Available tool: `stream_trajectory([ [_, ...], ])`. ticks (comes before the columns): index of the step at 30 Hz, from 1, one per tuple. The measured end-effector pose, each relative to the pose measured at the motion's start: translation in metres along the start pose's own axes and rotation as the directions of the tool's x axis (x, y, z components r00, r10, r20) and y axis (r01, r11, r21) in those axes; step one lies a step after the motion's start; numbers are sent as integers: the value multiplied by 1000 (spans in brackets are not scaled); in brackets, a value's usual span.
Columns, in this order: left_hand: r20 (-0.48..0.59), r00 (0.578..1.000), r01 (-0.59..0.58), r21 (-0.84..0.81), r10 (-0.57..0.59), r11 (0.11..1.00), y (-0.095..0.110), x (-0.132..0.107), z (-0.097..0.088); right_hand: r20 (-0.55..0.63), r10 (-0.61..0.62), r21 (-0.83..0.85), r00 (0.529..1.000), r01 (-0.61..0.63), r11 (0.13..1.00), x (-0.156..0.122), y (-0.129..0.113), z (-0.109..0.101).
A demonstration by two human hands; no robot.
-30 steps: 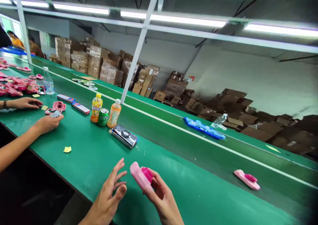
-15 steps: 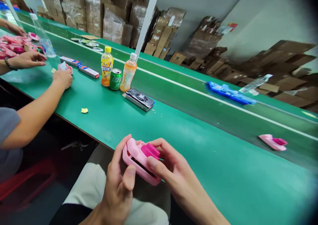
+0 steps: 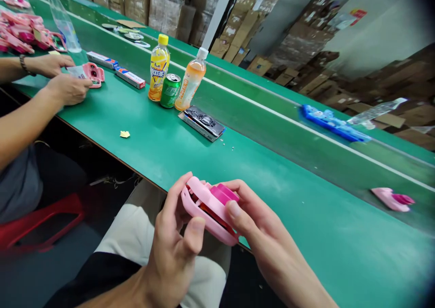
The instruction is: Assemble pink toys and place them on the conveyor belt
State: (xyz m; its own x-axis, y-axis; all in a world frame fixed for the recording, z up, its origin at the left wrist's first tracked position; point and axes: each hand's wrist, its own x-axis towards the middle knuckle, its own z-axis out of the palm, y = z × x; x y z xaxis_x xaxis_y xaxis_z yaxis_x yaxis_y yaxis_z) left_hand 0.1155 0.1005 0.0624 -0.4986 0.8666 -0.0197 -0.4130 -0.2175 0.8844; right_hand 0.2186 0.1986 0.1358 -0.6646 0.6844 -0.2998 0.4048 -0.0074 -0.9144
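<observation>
As the left hand (image 3: 172, 240) and right hand (image 3: 265, 226) close snugly around the pink plastic toy (image 3: 207, 208), the hold looks steady, though its underside is hidden

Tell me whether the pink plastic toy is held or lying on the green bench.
Held: the pink plastic toy is gripped between the left hand and right hand, fingers round its sides.
</observation>
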Motion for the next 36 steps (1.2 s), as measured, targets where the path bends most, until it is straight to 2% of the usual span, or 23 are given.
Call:
stream_trajectory([
  [5, 15, 999, 41, -46, -41, 998, 6, 1, 0, -7, -13, -18, 1000, 13, 1000, 6, -3, 2],
  [9, -33, 998, -52, 49, 53, 997, 10, 2, -3, -1, -11, -51, 1000, 11, 999, 8, -7, 2],
  [12, -58, 994, -87, 52, 89, 995, 8, 2, -5, 19, -23, -66, 1000, 24, 998, 8, -11, 2],
  [28, -97, 995, -13, 3, 13, 1000, 11, 1, -4, 92, -4, -131, 996, 16, 991, 19, -24, -2],
  [36, -119, 993, 7, 57, -1, 998, 6, 2, -11, 145, 27, -59, 989, -19, 998, 22, -28, 0],
])
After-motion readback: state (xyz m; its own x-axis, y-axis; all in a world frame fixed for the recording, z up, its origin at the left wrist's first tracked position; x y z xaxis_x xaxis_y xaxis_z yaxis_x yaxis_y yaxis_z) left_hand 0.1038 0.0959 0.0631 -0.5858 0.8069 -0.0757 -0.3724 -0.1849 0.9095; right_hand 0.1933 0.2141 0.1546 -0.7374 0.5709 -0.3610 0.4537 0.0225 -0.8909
